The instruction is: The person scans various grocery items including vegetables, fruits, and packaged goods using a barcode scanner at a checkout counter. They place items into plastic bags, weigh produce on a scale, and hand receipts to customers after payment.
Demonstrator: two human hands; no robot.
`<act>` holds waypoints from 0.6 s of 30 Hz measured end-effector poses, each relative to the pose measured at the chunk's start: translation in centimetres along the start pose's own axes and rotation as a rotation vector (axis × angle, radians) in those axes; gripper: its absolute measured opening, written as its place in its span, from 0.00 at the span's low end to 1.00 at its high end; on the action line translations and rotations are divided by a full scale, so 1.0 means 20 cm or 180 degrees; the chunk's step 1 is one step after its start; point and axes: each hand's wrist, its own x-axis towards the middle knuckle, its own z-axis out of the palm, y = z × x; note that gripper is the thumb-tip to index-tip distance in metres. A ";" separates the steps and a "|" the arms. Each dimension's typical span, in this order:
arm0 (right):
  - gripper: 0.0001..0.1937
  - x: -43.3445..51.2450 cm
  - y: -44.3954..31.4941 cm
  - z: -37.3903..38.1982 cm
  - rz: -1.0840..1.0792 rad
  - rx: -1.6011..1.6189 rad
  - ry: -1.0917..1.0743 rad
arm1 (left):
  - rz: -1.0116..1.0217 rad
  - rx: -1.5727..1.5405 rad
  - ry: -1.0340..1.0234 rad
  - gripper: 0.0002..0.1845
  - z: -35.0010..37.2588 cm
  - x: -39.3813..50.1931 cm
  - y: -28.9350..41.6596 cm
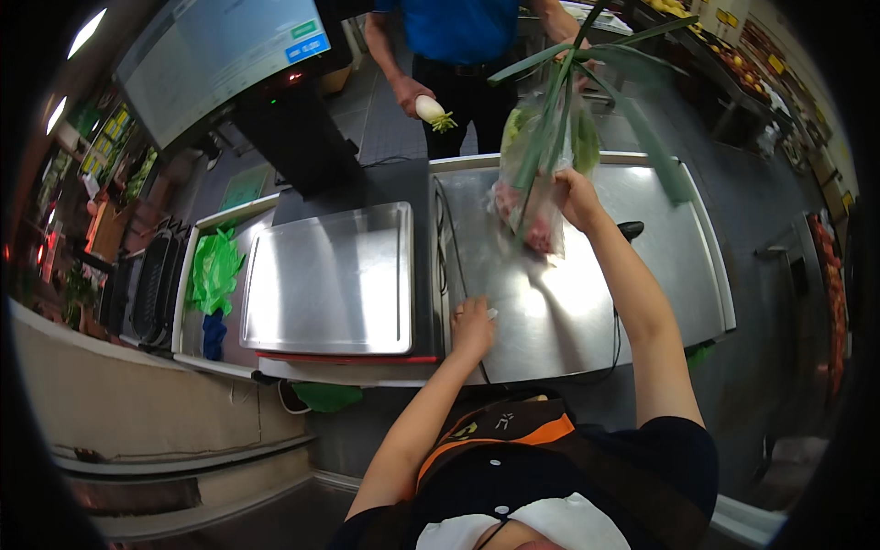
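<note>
My right hand (577, 196) is closed on a clear plastic bag (540, 220) that holds something reddish, at the far side of the steel counter (667, 268). Long green leek-like leaves (550, 117) stand over the bag, and leafy green produce (586, 141) shows behind it. A person across the counter has one hand near the top of these leaves and holds a white radish (430, 108) in the other. My left hand (473, 326) is low over the counter's left part, with a small whitish thing at its fingers; whether it grips this I cannot tell.
Left of my left hand lies a flat steel scale plate (330, 278), with a screen (223, 55) above it. Green plastic bags (216, 270) lie in the left tray. Black cables run along the counter (454, 234). A black handle-like object (630, 230) is beside my right forearm.
</note>
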 end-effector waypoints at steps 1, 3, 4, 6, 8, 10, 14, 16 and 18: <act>0.21 -0.08 -0.05 0.03 0.0065 0.0121 -0.0162 | -0.0003 0.0127 -0.0135 0.26 0.02 0.02 -0.01; 0.17 -0.18 -0.06 0.07 0.0512 -0.0103 -0.0140 | -0.0017 0.0044 0.0264 0.33 0.04 0.06 -0.01; 0.17 -0.24 -0.07 0.07 0.0640 -0.0077 -0.0528 | -0.0077 -0.0044 0.0564 0.35 0.04 0.07 0.04; 0.16 -0.32 -0.10 0.03 0.0790 -0.0011 -0.1141 | -0.0020 -0.0734 0.1028 0.37 -0.01 0.13 0.15; 0.16 -0.39 -0.09 -0.02 0.0875 0.0091 -0.1595 | 0.0154 -0.1942 0.1309 0.38 -0.09 0.22 0.30; 0.16 -0.46 -0.18 0.06 0.0768 -0.1173 -0.0956 | 0.0652 -0.2241 0.0645 0.31 -0.13 0.31 0.36; 0.16 -0.49 -0.12 -0.27 0.0351 -0.2451 0.1179 | 0.0269 -0.2029 -0.1178 0.15 -0.01 0.45 0.37; 0.26 -0.60 -0.07 -0.47 0.0064 -0.3864 0.2779 | -0.0080 -0.2979 -0.0652 0.11 -0.03 0.43 0.43; 0.41 -0.68 0.05 -0.55 0.0570 -0.4572 0.3260 | -0.0517 -0.3818 -0.0621 0.11 -0.16 0.36 0.51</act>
